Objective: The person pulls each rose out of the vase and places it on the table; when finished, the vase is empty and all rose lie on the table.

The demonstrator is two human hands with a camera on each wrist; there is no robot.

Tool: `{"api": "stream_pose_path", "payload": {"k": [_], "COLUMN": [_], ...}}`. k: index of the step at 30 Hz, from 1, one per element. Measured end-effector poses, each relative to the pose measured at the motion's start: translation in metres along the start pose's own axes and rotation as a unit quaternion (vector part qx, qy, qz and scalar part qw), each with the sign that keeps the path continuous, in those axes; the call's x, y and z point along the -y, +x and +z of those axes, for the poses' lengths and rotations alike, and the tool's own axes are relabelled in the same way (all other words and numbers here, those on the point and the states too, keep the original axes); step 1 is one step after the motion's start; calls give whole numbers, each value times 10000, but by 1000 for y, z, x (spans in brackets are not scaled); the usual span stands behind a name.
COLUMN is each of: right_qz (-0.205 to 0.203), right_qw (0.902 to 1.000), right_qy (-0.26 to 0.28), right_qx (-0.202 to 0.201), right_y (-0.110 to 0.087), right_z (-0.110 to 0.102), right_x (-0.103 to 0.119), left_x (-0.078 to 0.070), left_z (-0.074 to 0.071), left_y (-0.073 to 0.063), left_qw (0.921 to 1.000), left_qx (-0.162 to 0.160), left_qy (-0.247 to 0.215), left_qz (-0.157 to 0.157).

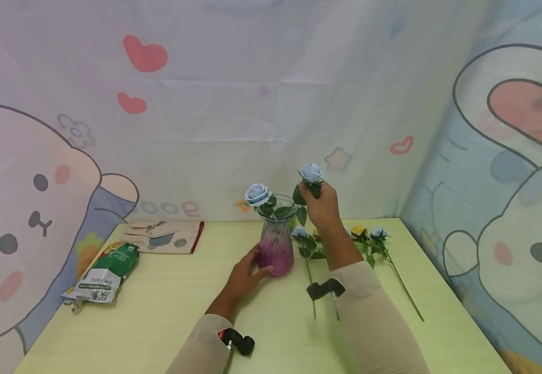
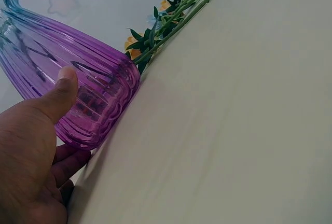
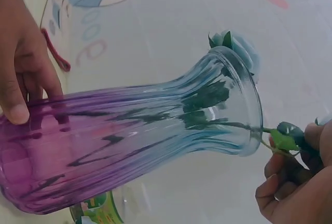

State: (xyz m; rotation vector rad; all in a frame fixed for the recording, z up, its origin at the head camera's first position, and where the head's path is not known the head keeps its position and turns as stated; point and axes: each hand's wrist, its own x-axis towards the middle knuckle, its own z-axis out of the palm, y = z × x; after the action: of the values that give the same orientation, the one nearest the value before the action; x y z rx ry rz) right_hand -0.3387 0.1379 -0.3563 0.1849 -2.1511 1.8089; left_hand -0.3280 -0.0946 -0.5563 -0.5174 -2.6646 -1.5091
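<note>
A ribbed glass vase (image 1: 276, 244), purple below and clear bluish above, stands on the table. My left hand (image 1: 242, 278) grips it low down, the thumb (image 2: 63, 92) on the near side and fingers round the base. One light blue rose (image 1: 258, 195) leans out over the left of the rim. Above the rim's right side, my right hand (image 1: 323, 205) pinches a second blue rose (image 1: 311, 173) just under its bloom. In the right wrist view, this rose's green stem (image 3: 267, 130) passes into the vase mouth, and dark stems and leaves show through the glass.
Several loose blue and yellow roses (image 1: 378, 234) lie on the table (image 1: 168, 322) to the right, stems toward me. At the left are a green and white packet (image 1: 107, 275) and pale gloves (image 1: 163, 236). A labelled clear container (image 3: 106, 208) stands behind the vase.
</note>
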Motion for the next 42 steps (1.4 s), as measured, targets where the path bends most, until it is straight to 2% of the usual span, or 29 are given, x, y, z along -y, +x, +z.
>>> {"api": "stream_pose_path", "payload": {"k": [6,9,13,19,22,27,29,31,35,37,39,42], "right_qz": [-501,-614,-481,-133,101,340,251,34,-396,-541,-631,-658], "right_qw": [9984,9977,9960,9848,9705,9258,9195,9277,9605,9717,9779,9802], "right_qy": [-189,-186,487,1214,1763,3160,3350,3210,2442,2132,1928,1869], "right_qx": [165,233,577,1234,1640,2046,2041,1907,1275,865,500,10], "right_y": [-4,-6,-7,-9,-11,-13,-15,-16,-19,-18,-18,-17], "right_z": [-7,-9,-13,-21,-26,-27,-26,-25,-19,-15,-11,-5], "right_x": [4,5,6,2,-2,-13,-18,-23,-29,-30,-30,-30], "left_x": [2,2,1,0,-1,-1,-1,-1,-1,-2,-3,-3], "left_z": [0,1,1,0,0,0,0,0,0,0,0,0], "left_y": [0,0,1,1,0,0,0,0,-1,-1,-1,-1], "left_qw": [10000,10000,9999,9999,9999,9999,9998,9999,9999,9999,9999,9999], "left_qx": [20,-5,-19,-23,-16,-43,-48,-44,-42,-31,-28,4], "left_qy": [56,89,74,50,75,136,158,150,140,118,100,94], "left_qz": [11,34,65,87,82,69,54,29,4,-14,-11,-49]}}
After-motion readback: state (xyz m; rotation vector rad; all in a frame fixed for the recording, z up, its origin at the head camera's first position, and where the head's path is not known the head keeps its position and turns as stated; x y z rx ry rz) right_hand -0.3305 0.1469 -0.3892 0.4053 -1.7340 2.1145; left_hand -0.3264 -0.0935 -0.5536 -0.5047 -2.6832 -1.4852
